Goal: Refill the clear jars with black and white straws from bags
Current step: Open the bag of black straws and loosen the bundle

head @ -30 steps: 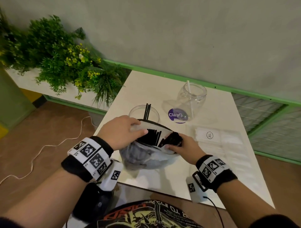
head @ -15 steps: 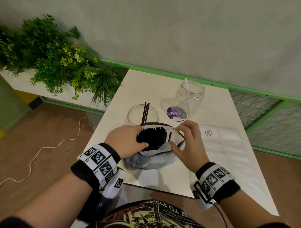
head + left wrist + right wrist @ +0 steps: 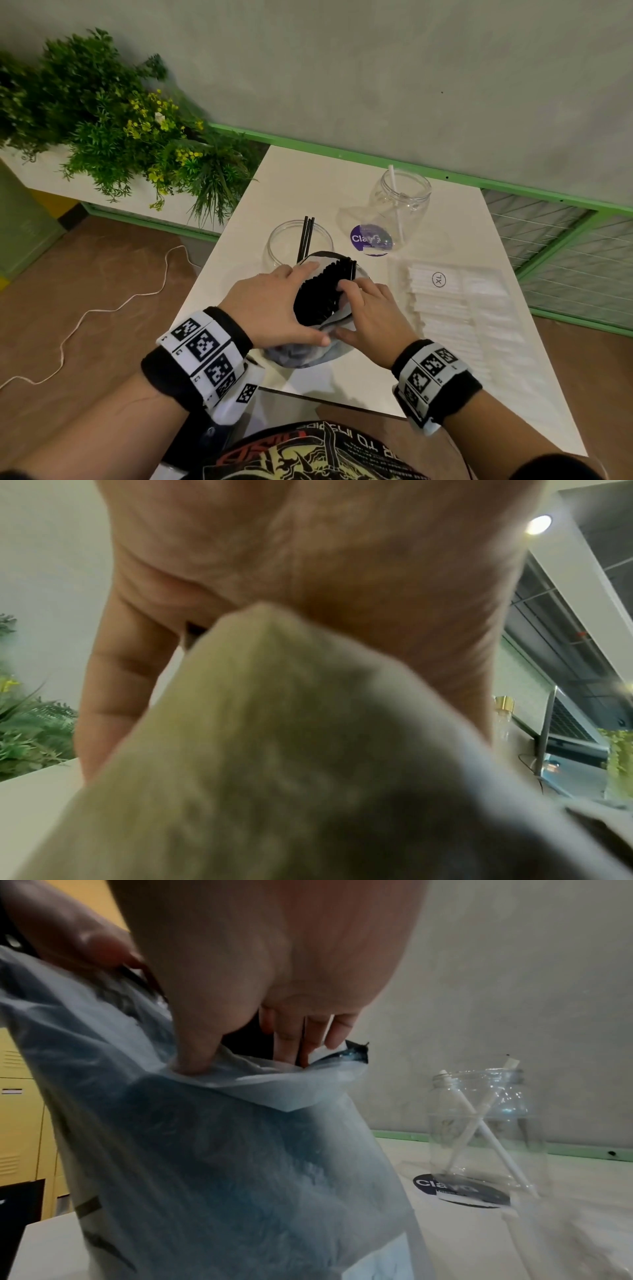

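Purple "Clay" sticker [image 3: 371, 238] sits by the far jar [image 3: 399, 209]; the white-straw bag [image 3: 455, 301] reads "XL". Left hand [image 3: 263, 308] grips the standing bag of black straws [image 3: 325, 294] at the table's near edge. Right hand [image 3: 373, 315]: thumb outside, fingers [image 3: 291, 1039] curled inside the rim, clear only from the right wrist.

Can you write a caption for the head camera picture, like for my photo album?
Two hands, left hand and right hand, hold open a bag of black straws before two nearly empty clear jars.
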### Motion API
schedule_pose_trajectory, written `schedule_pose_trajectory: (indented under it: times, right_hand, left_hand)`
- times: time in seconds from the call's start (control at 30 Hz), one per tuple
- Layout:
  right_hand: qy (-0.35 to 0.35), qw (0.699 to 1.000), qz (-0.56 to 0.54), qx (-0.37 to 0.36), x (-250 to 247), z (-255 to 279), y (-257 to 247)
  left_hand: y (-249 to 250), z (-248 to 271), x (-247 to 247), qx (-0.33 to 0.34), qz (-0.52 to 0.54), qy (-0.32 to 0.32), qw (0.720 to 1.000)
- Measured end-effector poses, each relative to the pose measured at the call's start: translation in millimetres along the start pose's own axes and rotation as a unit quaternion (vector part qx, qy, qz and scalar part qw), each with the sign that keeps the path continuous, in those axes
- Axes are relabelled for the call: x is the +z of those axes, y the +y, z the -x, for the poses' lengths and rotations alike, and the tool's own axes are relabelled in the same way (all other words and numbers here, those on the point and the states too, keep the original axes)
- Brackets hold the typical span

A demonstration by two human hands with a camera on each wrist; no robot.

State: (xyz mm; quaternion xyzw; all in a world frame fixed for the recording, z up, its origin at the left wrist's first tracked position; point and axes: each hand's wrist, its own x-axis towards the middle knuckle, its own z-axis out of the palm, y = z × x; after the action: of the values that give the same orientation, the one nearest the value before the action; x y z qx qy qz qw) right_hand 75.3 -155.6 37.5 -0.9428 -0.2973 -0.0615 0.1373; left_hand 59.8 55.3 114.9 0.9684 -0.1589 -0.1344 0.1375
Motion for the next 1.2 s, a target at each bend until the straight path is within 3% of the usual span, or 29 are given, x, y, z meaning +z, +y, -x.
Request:
schedule_pose_trajectory:
  times: [0.1,0.2,0.3,0.37,0.53,0.63,0.87,0.97,1.2]
  right_hand:
    - [0.020,1.000,-0.009,-0.004,3,-3,2]
    - [0.077,0.993,-0.016,-0.084,3,-1,5]
    - [0.064,0.987,-0.067,-0.128,1,9,10]
    - [0.046,0.988,-0.115,-0.089,-3,15,10]
    - [0.029,0.978,-0.176,0.110,-15,6,2]
    - [0.049,0.964,-0.206,0.159,-11,-4,-2]
    - [0.042,0.980,-0.159,0.114,-10,-28,-11]
    - [0.030,0.970,-0.221,0.102,-13,-30,-11]
    - [0.147,0.950,-0.263,0.079,-30,-16,7]
  left_hand:
    - [-3,-7,7,-0.011,-0.003,0.018,1.000]
    - [-8,-14,7,-0.031,0.005,0.052,0.998]
    - [-10,-19,6,-0.044,0.005,0.064,0.997]
    - [-9,-20,5,-0.048,-0.002,0.074,0.996]
    - [-3,-22,7,-0.056,-0.003,0.090,0.994]
    - [0,-21,7,-0.054,-0.003,0.089,0.995]
    - [6,-19,8,-0.024,-0.021,0.072,0.997]
    - [5,-20,8,-0.031,-0.011,0.073,0.997]
    - [-10,-20,3,-0.069,0.100,0.124,0.985]
